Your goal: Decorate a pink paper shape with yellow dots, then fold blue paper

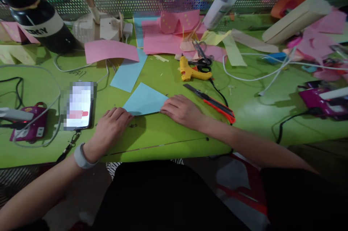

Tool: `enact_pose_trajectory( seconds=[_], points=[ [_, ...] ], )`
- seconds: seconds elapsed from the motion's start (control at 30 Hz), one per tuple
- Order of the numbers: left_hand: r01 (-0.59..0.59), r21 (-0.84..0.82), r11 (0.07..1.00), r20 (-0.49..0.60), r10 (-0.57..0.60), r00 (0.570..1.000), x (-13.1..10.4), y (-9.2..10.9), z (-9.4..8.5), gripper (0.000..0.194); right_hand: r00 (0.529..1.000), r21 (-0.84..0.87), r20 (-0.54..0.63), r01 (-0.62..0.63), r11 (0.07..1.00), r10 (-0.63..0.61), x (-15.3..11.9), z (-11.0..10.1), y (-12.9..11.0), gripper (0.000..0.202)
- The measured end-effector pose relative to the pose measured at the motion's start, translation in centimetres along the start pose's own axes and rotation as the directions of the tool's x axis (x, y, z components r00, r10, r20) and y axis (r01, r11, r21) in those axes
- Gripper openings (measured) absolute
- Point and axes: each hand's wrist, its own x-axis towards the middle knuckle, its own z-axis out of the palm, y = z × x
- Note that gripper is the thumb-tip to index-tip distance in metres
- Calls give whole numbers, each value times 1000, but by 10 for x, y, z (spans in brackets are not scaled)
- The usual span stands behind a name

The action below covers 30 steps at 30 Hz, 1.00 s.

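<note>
Between my two hands lies a sheet of blue paper (145,100), its near edge facing me and slightly raised off the green table. My left hand (113,126) pinches the left end of that edge, fingers curled together. At the opposite end, my right hand (181,111) grips the paper with its fingertips. Both thumbs are mostly hidden. A box cutter (208,102) with an orange-red and black handle rests just right of my right hand, blade out. Beyond it sit a yellow hot glue gun (191,71) and dark-handled scissors (203,59).
Left of my left hand is a lit phone (80,106). Another blue strip (129,73), a pink strip (111,50) and pink sheets (163,41) lie farther back. White cables cross both sides. Purple power adapters (32,122) and a dark bottle (46,21) flank the green table (163,147).
</note>
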Motion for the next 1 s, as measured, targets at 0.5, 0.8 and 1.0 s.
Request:
enact_pose_trajectory(
  seconds=[0.5,0.8,1.0],
  points=[
    [53,-53,997,-29,-55,998,14,11,9,37,837,222,427,-465,857,343,36,-17,9,14],
    [108,-108,988,47,-104,993,10,46,25,83,814,238,468,-491,838,344,36,-15,12,16],
    [124,-117,985,94,-113,989,7,50,21,84,806,253,481,-505,825,345,35,-16,15,20]
  ],
)
